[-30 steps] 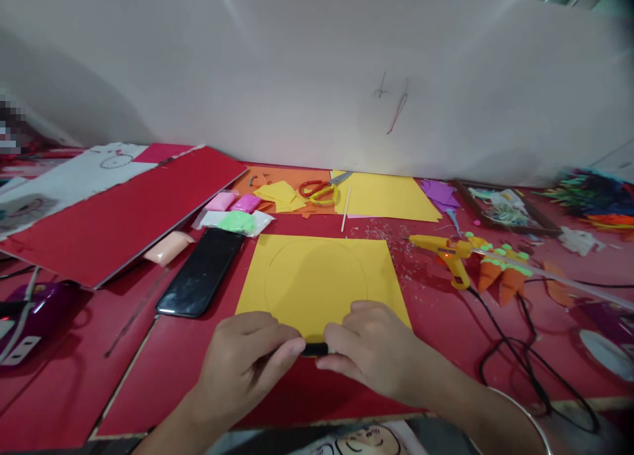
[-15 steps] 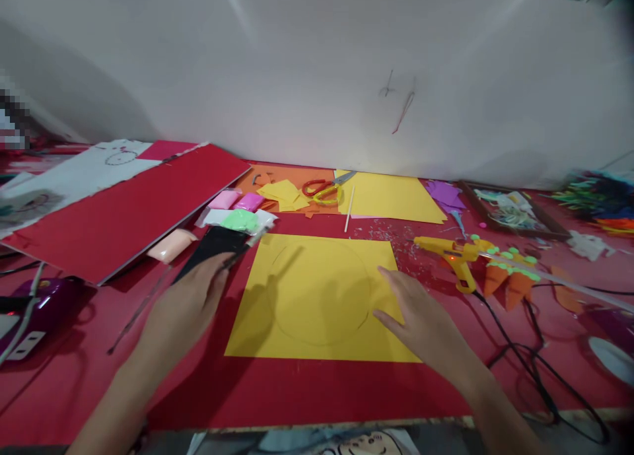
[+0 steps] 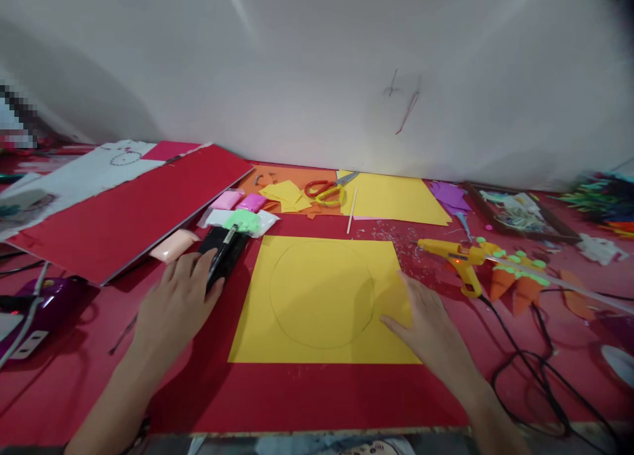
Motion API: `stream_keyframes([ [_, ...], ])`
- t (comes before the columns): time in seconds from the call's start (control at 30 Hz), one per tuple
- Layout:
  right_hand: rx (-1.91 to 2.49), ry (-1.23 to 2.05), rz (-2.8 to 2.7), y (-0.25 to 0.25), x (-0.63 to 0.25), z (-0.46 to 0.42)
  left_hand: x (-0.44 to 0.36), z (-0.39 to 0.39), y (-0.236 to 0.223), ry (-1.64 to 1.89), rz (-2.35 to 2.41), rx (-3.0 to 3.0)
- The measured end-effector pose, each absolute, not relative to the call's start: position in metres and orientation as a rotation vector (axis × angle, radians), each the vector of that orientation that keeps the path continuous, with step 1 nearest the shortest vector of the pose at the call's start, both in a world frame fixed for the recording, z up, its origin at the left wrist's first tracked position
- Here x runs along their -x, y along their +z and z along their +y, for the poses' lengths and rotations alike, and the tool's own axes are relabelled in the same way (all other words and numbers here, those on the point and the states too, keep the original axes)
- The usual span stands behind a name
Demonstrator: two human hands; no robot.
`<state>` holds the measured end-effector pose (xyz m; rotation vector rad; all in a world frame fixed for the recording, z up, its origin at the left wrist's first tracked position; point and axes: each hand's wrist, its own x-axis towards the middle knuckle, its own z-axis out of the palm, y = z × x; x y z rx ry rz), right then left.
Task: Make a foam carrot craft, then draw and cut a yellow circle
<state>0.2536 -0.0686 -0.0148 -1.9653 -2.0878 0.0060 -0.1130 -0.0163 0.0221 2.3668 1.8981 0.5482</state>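
Note:
My left hand (image 3: 181,300) is palm down at the left, with a dark pen (image 3: 224,247) between its thumb and index finger. Under the pen lies a black flat object (image 3: 235,251), maybe a phone, partly hidden by the hand. A yellow sheet (image 3: 321,300) with a large circle drawn on it lies in front of me. At the sheet's right edge my right hand (image 3: 421,313) has its thumb and fingers apart and holds nothing.
Clay packets (image 3: 247,220) and a slanted red board (image 3: 133,207) are at the left. Scissors (image 3: 329,191) rest at the back. A yellow glue gun (image 3: 458,260), orange carrot shapes (image 3: 518,283) and black cables (image 3: 535,369) occupy the right. A brown tray (image 3: 525,214) sits behind.
My left hand has turned and lowered the pen onto the black object, off the yellow sheet's edge. My right hand has shifted slightly right and stays spread.

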Motion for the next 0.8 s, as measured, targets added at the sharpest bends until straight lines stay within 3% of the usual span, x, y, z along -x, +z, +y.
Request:
stream_keyframes([
  [0.27,1.979,0.156,-1.975,-0.014,-0.251,-0.065,0.085,-0.036,0.008,0.195,1.466,-2.600],
  [0.63,1.796,0.846,-1.439,0.003,-0.253,-0.068,0.086,-0.037,-0.012,0.241,1.426,-2.703],
  [0.8,1.857,0.464,-1.584,0.036,-0.257,-0.071,0.090,-0.030,-0.014,0.280,1.455,-2.712],
])
